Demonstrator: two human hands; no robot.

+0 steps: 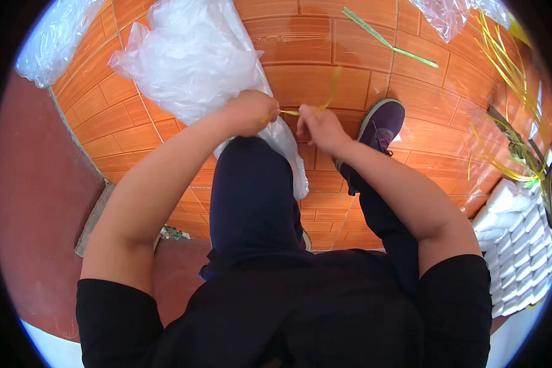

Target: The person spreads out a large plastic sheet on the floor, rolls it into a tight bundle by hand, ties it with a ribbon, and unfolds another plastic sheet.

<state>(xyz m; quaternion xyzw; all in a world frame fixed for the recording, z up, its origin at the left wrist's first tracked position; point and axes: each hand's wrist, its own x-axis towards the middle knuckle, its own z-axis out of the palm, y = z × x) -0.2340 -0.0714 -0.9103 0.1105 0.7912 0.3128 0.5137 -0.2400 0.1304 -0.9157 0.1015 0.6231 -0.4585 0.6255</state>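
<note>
A thin yellow strip [290, 113] is stretched between my two hands, above the tiled floor. My left hand [254, 113] is closed on one end, its fist resting over the edge of a large crumpled clear plastic bag [190, 58]. The other end is pinched in my right hand [322, 127], just to the right of the bag. From there a loose tail of the strip rises, blurred by motion. Part of the bag lies beneath my left hand and beside my knee.
A green strip [389, 44] lies on the orange tiles [300, 40]. Several yellow strips [503, 67] hang at the right, above stacked white packs [521, 251]. More clear plastic [58, 40] is at the upper left. My shoe [383, 122] stands right of my hands.
</note>
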